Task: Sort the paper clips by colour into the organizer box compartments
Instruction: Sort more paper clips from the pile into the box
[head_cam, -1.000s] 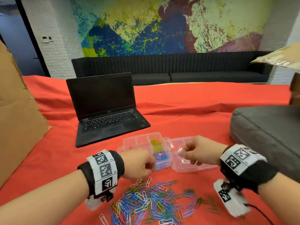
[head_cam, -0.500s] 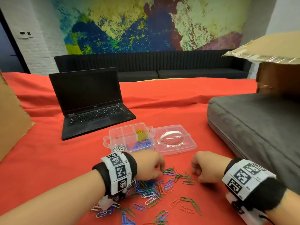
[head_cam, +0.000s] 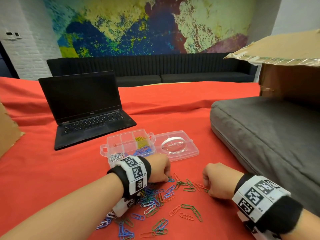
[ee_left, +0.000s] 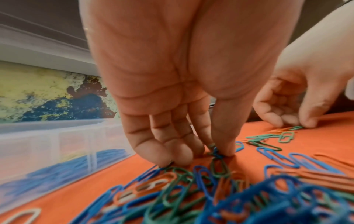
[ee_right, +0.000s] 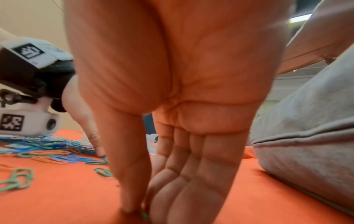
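Hands that a second ago were up at the organizer box (head_cam: 128,148) are now both down at the scattered paper clips (head_cam: 155,203) on the red cloth, so one drop-off looks finished and a fresh pick is under way. The left hand (head_cam: 158,168) sits at the far edge of the pile, just in front of the box; its wrist view shows thumb and forefinger pressed together on a blue clip (ee_left: 216,153), with the other fingers (ee_left: 164,145) curled down onto the heap. The right hand (head_cam: 219,181) has come away from the open lid (head_cam: 174,146) to the sparse green and orange clips on the right; its thumb and fingers (ee_right: 191,181) close toward each other on the cloth with a green clip (ee_right: 144,214) at their tips, though whether that clip is truly pinched or only touched cannot be told. The box already holds yellow clips at the back, blue ones in front of them and white ones nearest the left wrist. Most of the pile is unsorted, so the task seems early; green and orange apparently have no filled compartment yet. A laptop (head_cam: 86,108) and grey cushion (head_cam: 270,135) flank the work.
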`<state>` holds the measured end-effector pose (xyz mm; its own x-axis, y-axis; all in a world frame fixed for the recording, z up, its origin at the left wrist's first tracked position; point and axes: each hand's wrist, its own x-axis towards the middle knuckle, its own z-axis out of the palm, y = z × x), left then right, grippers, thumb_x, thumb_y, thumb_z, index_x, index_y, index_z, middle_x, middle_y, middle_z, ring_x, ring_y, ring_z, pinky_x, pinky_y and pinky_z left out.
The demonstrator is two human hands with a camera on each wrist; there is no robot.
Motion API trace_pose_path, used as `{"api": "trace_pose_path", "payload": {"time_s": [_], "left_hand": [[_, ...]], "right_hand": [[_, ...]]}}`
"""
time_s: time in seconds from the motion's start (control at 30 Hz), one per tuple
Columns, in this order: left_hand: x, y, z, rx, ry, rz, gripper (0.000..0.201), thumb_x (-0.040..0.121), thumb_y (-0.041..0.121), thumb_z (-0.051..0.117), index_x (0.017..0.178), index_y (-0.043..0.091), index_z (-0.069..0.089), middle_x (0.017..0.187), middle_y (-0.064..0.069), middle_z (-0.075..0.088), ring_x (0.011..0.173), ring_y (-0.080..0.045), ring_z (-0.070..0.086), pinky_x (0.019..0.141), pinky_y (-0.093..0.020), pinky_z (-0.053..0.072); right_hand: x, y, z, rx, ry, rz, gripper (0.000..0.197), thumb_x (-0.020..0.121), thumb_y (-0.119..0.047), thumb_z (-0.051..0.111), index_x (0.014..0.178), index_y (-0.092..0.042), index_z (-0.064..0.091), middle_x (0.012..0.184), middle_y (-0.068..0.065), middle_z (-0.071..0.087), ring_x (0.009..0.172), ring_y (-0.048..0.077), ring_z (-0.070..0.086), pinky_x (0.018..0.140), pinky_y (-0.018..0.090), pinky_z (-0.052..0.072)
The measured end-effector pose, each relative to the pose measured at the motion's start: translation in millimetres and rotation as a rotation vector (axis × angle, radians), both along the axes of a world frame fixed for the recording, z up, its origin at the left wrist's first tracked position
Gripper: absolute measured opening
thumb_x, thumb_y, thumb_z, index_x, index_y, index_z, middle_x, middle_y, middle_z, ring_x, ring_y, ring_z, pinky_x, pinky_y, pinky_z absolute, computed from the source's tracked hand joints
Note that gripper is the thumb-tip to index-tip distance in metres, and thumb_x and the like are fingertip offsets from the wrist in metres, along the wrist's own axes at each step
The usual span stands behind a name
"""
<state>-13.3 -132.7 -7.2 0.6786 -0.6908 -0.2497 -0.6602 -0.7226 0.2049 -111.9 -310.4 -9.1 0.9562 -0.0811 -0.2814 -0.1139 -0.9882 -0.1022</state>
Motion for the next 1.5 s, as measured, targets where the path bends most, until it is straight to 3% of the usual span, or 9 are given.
{"api": "trace_pose_path", "payload": {"time_s": [0.1,0.27,0.43,0.6,0.83,0.93,1.03,1.33,1.5], "left_hand": [[1.5,5.8,2.7,-0.007,0.031,-0.007,0.016,0.087,0.017,0.064,0.097,0.007,0.071,0.087,-0.004,0.067,0.075,-0.013,0.054,0.068,-0.02,0.04],[5.2,14.1,7.3,-0.054,0.084,-0.01,0.02,0.086,0.011,0.064,0.105,0.009,0.07,0.093,-0.007,0.068,0.079,-0.011,0.054,0.066,-0.018,0.042],[5.2,19.5,4.9,-0.06,0.132,-0.035,0.026,0.082,0.002,0.058,0.104,0.011,0.069,0.085,-0.006,0.069,0.065,-0.006,0.054,0.054,-0.004,0.039],[-0.9,15.8,2.9,-0.038,0.109,-0.046,0.017,0.086,0.018,0.065,0.1,0.01,0.07,0.082,0.003,0.061,0.074,-0.011,0.054,0.064,-0.019,0.042],[-1.5,16.6,2.9,-0.003,0.059,-0.04,0.015,0.087,0.01,0.057,0.092,0.004,0.07,0.075,-0.001,0.059,0.066,-0.012,0.052,0.054,-0.016,0.039],[0.1,17.0,3.8,-0.036,0.053,-0.002,0.014,0.088,0.014,0.059,0.095,0.008,0.069,0.081,0.0,0.061,0.073,-0.012,0.053,0.062,-0.018,0.04],[0.7,13.9,2.5,-0.072,0.049,0.019,0.014,0.086,0.023,0.066,0.096,0.014,0.069,0.089,-0.003,0.068,0.074,-0.011,0.054,0.067,-0.02,0.04],[-3.7,5.3,-0.6,-0.012,-0.011,0.003,0.016,0.086,0.01,0.057,0.09,0.003,0.07,0.074,-0.003,0.06,0.071,-0.016,0.053,0.064,-0.021,0.041],[-5.8,7.6,-2.6,-0.055,-0.012,0.002,0.014,0.085,0.016,0.063,0.096,0.01,0.068,0.079,0.003,0.057,0.073,-0.013,0.052,0.067,-0.021,0.041]], "right_hand": [[-1.6,-2.2,1.6,0.051,0.005,-0.044,0.016,0.078,-0.012,0.053,0.088,-0.022,0.061,0.096,0.001,0.069,0.089,0.019,0.065,0.075,0.023,0.051],[-1.9,-1.5,5.7,0.394,-0.011,-0.2,0.019,0.074,-0.008,0.059,0.083,-0.024,0.054,0.078,0.006,0.069,0.055,0.018,0.059,0.061,0.03,0.055],[-4.2,3.8,11.0,0.896,0.029,-0.284,0.019,0.084,0.01,0.046,0.087,-0.005,0.057,0.064,0.012,0.058,0.057,0.021,0.06,0.054,0.029,0.054],[-0.2,5.6,8.4,1.248,0.102,-0.462,0.022,0.09,0.008,0.037,0.087,0.0,0.058,0.077,0.017,0.06,0.062,0.025,0.063,0.053,0.032,0.055],[9.9,16.0,10.2,0.975,0.09,-0.425,0.017,0.092,-0.002,0.042,0.094,0.0,0.059,0.078,0.013,0.06,0.057,0.02,0.059,0.051,0.028,0.053],[17.8,19.3,7.2,0.571,0.028,-0.245,0.008,0.085,-0.018,0.061,0.086,-0.012,0.065,0.07,0.004,0.063,0.054,0.014,0.056,0.053,0.025,0.05],[21.6,27.1,5.7,0.21,-0.001,-0.082,0.027,0.07,-0.035,0.078,0.088,-0.018,0.068,0.082,-0.002,0.068,0.072,0.013,0.061,0.07,0.023,0.052],[25.9,40.3,4.1,0.118,0.016,0.173,0.006,0.078,-0.016,0.068,0.072,-0.018,0.068,0.069,-0.005,0.062,0.072,0.011,0.055,0.068,0.021,0.046],[23.2,24.8,3.3,0.307,-0.035,0.109,0.006,0.082,-0.019,0.065,0.08,-0.016,0.07,0.064,-0.009,0.061,0.058,0.004,0.053,0.057,0.015,0.041]]}}
